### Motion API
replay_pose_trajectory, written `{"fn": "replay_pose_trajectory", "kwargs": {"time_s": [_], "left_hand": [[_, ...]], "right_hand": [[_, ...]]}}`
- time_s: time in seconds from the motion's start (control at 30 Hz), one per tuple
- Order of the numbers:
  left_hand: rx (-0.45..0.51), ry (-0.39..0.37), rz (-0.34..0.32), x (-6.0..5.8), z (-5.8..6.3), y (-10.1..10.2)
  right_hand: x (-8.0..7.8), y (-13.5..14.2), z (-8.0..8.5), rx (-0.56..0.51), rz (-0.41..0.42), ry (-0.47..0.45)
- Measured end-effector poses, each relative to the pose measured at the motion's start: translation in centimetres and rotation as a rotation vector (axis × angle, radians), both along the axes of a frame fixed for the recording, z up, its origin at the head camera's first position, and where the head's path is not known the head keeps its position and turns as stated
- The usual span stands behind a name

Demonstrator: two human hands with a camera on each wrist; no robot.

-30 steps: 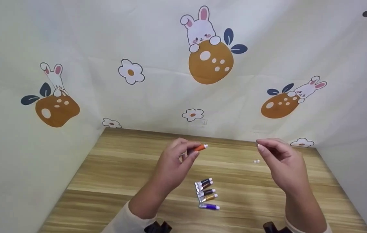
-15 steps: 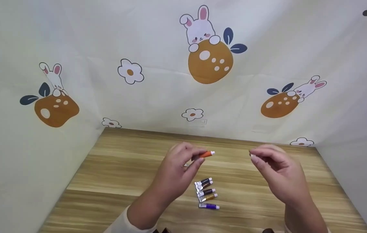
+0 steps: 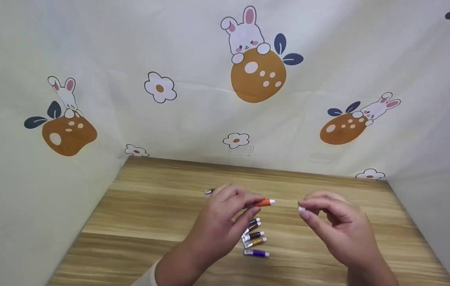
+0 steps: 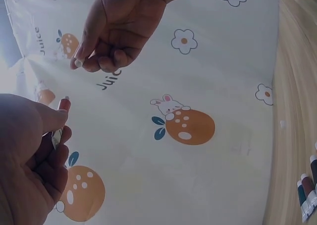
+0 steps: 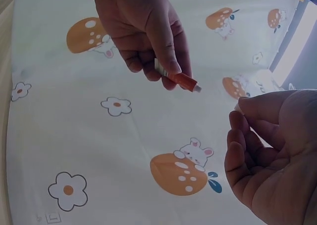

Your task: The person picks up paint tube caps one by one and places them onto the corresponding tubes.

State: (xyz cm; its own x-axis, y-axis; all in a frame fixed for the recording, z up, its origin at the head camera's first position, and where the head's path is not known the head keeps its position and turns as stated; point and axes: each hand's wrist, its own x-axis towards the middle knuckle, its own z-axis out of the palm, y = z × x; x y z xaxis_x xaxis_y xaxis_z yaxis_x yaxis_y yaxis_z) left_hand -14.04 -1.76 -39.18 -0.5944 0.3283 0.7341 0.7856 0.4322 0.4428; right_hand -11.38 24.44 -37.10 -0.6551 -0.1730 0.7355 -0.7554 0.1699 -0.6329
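Note:
My left hand (image 3: 221,220) pinches a small orange paint tube (image 3: 264,202) between thumb and fingers, its white nozzle pointing right. In the right wrist view the tube's pale crimped end (image 5: 159,66) shows beneath the thumb. Opposite it, my right hand (image 3: 342,228) holds a tiny white cap (image 3: 301,208) at the tips of thumb and index finger. A short gap separates nozzle and cap. Both hands are raised over the wooden table (image 3: 129,222). Below the left hand lies a column of several small paint tubes, with a purple tube (image 3: 257,253) nearest me.
Another tube (image 3: 208,191) lies on the table behind my left hand, mostly hidden by it. A small white piece (image 4: 282,124) rests on the tabletop in the left wrist view. Cloth walls (image 3: 193,119) printed with rabbits and oranges enclose the table's back and sides.
Both hands have come down toward me and closer together, bringing the orange tube's nozzle and the white cap nearer each other. The tube behind my left hand now shows; the white bits are covered.

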Motion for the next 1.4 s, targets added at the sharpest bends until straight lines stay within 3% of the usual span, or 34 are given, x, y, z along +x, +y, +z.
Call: {"fn": "replay_pose_trajectory", "kwargs": {"time_s": [0.13,0.33,0.47,1.07,1.4], "left_hand": [[-0.015,0.022,-0.020,0.5,0.2,0.2],[-0.037,0.034,-0.044,0.8,0.2,0.4],[-0.049,0.022,-0.056,0.9,0.2,0.6],[-0.077,-0.006,-0.082,0.6,-0.3,0.8],[-0.068,0.037,-0.089,0.6,-0.4,1.0]], "right_hand": [[0.3,-0.2,-0.1,0.013,0.019,0.017],[0.4,-0.6,-0.3,0.134,-0.069,0.071],[0.3,-0.8,-0.5,0.176,-0.077,0.089],[-0.1,-1.2,-0.9,0.282,-0.174,0.068],[-0.2,-1.4,-1.0,0.335,-0.240,0.018]]}}
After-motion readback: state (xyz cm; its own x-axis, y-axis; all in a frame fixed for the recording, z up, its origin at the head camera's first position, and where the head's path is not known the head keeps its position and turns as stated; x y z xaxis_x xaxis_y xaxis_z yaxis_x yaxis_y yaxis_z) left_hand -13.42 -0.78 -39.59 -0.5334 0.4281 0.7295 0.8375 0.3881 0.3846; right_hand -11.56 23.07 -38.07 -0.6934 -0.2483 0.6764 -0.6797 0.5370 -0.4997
